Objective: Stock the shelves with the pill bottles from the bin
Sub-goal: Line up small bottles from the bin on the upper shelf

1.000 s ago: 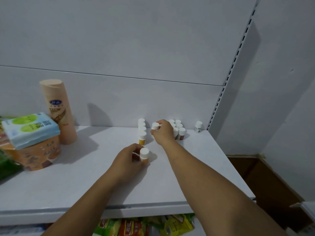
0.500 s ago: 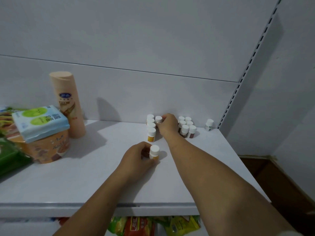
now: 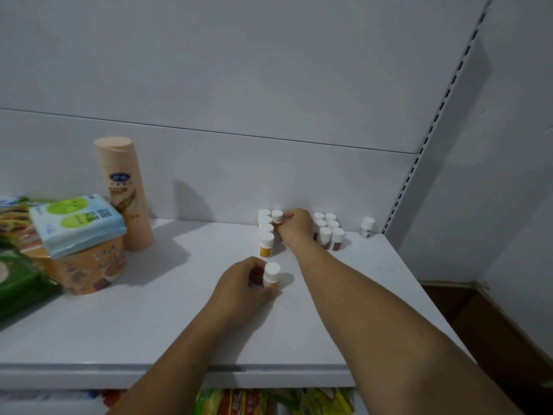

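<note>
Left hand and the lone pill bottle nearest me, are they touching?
Touching. The head view shows the left hand gripping the pill bottle, fingers curled round it, standing on the shelf.

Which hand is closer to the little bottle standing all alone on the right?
Right. The right hand, gripping a back-row bottle, is left of the lone bottle. The left hand, holding a yellow bottle, is farther left and nearer the shelf's front.

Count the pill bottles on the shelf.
13 bottles: four in a column, one in the right hand, one in the left hand, six clustered right, one alone. The right hand may hide more.
</note>
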The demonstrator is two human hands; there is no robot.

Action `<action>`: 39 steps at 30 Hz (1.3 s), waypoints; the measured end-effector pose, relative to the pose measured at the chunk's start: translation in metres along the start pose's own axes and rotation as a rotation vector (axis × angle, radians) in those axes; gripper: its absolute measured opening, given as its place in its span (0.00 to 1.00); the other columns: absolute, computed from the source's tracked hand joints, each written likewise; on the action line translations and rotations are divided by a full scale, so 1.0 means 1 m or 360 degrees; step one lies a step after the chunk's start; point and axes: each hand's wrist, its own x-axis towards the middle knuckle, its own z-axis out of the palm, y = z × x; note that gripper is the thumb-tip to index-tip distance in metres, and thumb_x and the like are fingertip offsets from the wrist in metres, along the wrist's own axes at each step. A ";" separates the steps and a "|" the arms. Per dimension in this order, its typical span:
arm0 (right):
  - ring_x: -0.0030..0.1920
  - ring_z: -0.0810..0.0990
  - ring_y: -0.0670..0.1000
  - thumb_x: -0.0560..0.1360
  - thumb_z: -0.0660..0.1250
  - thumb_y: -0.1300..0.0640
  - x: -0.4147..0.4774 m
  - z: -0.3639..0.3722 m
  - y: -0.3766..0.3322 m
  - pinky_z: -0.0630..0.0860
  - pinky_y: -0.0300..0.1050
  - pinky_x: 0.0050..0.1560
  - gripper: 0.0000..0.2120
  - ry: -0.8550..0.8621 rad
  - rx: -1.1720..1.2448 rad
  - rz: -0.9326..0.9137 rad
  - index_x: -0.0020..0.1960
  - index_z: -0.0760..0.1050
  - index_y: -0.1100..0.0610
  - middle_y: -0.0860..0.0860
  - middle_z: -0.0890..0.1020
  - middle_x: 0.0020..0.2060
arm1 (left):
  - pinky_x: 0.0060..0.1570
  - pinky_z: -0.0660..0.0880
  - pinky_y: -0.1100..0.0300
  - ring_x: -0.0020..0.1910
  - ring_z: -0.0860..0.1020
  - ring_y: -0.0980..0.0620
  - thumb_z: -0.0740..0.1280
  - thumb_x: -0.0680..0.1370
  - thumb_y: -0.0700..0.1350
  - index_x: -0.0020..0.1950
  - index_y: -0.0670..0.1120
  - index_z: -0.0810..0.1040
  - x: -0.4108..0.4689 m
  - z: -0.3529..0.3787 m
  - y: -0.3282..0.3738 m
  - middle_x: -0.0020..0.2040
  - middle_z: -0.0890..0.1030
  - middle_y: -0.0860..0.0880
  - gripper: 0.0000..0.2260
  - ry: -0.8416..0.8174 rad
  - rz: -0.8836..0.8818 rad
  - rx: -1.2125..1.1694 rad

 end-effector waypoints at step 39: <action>0.51 0.83 0.58 0.81 0.67 0.52 -0.016 -0.011 0.018 0.77 0.48 0.46 0.12 -0.0165 -0.0279 -0.0055 0.58 0.81 0.59 0.56 0.85 0.51 | 0.45 0.75 0.68 0.47 0.81 0.56 0.81 0.71 0.53 0.49 0.55 0.81 -0.012 0.004 0.015 0.47 0.83 0.55 0.12 0.0157 -0.0118 -0.0039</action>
